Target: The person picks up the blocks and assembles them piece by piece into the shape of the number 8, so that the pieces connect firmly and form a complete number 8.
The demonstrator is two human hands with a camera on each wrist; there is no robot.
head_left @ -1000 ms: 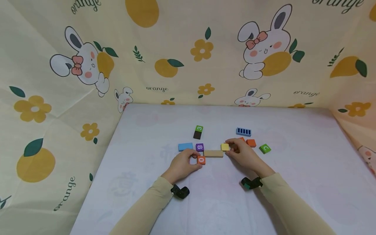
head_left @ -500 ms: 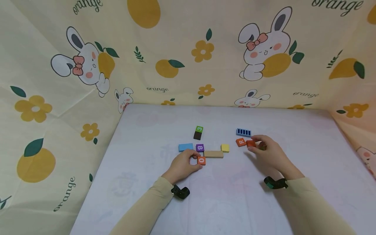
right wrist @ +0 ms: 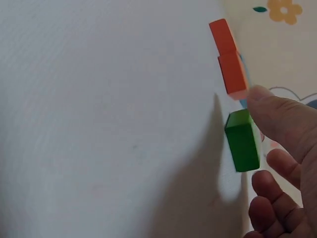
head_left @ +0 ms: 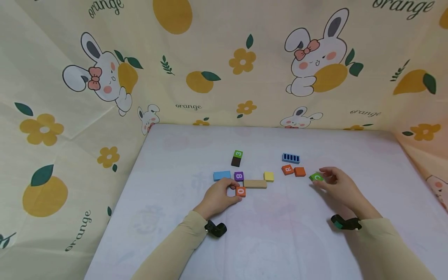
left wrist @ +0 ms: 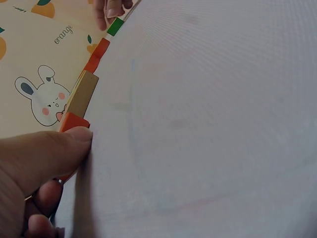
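Observation:
In the head view my left hand (head_left: 217,197) pinches an orange block with a white 0 (head_left: 240,191) between thumb and fingers. The left wrist view shows the thumb on that block's orange side (left wrist: 74,122). A tan plank (head_left: 254,184) lies just right of it, a purple 8 block (head_left: 238,176) behind. My right hand (head_left: 342,188) is at a green block marked C (head_left: 316,177), thumb and fingers spread around it. In the right wrist view, the thumb and fingers stand either side of the green block (right wrist: 242,141), not visibly gripping it.
A yellow block (head_left: 268,177) touches the plank's far right end. Behind lie a blue block (head_left: 222,175), a green 3 block (head_left: 238,153), a dark block (head_left: 236,161) and a striped blue block (head_left: 291,158). An orange R block (head_left: 287,169) and a plain orange block (head_left: 300,172) lie nearby.
My right hand has gone from the yellow block, past the plain orange block, rightward to the green C block. The left hand stays on the orange 0 block.

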